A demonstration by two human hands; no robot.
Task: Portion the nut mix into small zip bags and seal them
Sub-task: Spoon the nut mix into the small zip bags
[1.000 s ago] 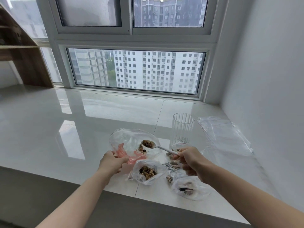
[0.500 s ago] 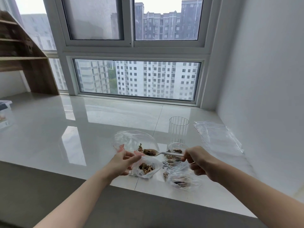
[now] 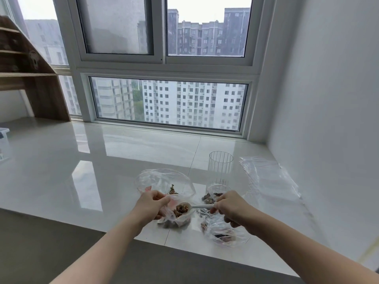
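Loaded spoon (image 3: 185,208) over, seemingly, open bag (image 3: 178,219)

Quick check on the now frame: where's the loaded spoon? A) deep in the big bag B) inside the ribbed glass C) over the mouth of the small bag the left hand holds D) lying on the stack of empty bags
C: the right hand holds the spoon, full of nut mix, over the mouth of the small bag that the left hand pinches open.

A glossy white tiled sill (image 3: 127,160) runs under a white-framed window (image 3: 164,64) (grey daylight, tower blocks outside). A plain white wall (image 3: 328,89) closes the right side. A wooden shelf (image 3: 30,78) stands at the far left.
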